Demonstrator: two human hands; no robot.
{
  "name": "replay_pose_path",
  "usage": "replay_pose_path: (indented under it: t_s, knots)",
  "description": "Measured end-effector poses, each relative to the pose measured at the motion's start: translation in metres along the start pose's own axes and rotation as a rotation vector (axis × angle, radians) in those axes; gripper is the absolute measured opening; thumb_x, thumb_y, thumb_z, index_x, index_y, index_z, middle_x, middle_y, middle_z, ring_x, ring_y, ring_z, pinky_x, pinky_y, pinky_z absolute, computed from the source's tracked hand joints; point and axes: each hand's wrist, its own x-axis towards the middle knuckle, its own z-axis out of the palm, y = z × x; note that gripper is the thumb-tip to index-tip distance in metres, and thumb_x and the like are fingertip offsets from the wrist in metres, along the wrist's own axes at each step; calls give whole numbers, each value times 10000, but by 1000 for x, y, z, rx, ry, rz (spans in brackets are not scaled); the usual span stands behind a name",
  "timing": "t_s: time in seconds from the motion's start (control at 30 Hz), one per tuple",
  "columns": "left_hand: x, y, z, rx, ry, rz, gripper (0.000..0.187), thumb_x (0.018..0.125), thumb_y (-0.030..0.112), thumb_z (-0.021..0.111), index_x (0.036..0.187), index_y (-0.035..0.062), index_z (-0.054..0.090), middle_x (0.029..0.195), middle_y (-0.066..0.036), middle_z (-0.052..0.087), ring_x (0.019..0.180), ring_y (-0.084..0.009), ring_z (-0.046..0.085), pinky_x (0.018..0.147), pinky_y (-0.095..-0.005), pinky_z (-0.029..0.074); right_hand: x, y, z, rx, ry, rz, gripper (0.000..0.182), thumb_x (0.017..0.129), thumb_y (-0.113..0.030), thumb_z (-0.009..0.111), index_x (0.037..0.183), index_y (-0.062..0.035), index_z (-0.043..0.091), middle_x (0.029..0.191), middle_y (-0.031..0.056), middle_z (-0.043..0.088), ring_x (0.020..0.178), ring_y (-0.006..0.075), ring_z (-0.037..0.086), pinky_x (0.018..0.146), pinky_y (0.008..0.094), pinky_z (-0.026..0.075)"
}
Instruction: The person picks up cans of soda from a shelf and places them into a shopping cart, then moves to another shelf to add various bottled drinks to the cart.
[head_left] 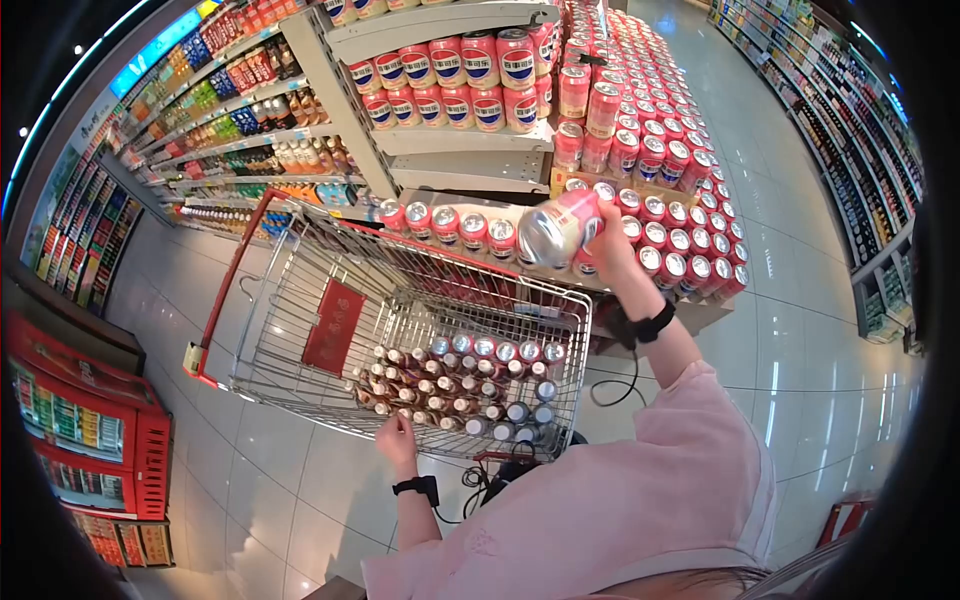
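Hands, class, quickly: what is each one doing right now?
Left hand: closed on the near rim of the shopping cart.
Right hand: closed around a pink can, held above the cart.

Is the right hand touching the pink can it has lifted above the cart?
Touching. The head view shows the right hand wrapped around the pink can, fingers on its side, above the shopping cart.
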Motion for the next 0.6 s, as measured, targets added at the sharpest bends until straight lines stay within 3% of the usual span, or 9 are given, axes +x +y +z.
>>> replay_pose_path:
  t_s: [0.03,0.1,0.17,0.3,0.4,0.6]
  knots:
    - [-2,-1,0,12,-11,-3,229,769,144,594,570,48,533,562,-124,550,529,-327,528,501,-425,410,-18,4,23,239,-20,158,449,887,-394,411,1157,-48,506,1117,105,572,992,209,569,857,341,459]
    - [-2,0,-3,-37,-18,8,226,760,122,598,560,56,517,543,-126,528,517,-326,520,491,-421,406,-62,-15,72,329,-61,381,513,867,-473,377,1087,-36,533,1051,106,584,976,241,577,892,382,449]
    - [-2,-3,-1,-26,7,46,222,755,112,603,558,60,514,541,-119,528,514,-318,522,493,-418,407,-78,4,84,530,-393,441,507,870,-465,385,1084,-31,534,1024,109,598,954,248,579,886,392,454]
    - [-2,-8,5,-94,74,83,227,751,112,612,557,59,508,542,-103,534,506,-304,525,493,-414,409,-95,35,109,763,-285,653,438,851,-437,452,1025,-53,571,1023,114,593,915,271,586,862,415,476]
    - [-1,-5,0,-114,21,32,198,775,127,601,603,37,562,582,-123,558,549,-323,542,529,-430,420,-99,46,124,667,-372,668,432,820,-449,501,1031,-79,572,1008,112,593,880,323,591,712,438,528]
    - [-3,-11,6,-103,111,105,196,745,110,621,585,87,510,568,-51,525,543,-260,518,528,-386,400,-94,63,147,617,-244,747,501,810,-484,472,1028,-43,565,969,127,601,845,332,601,665,429,539]
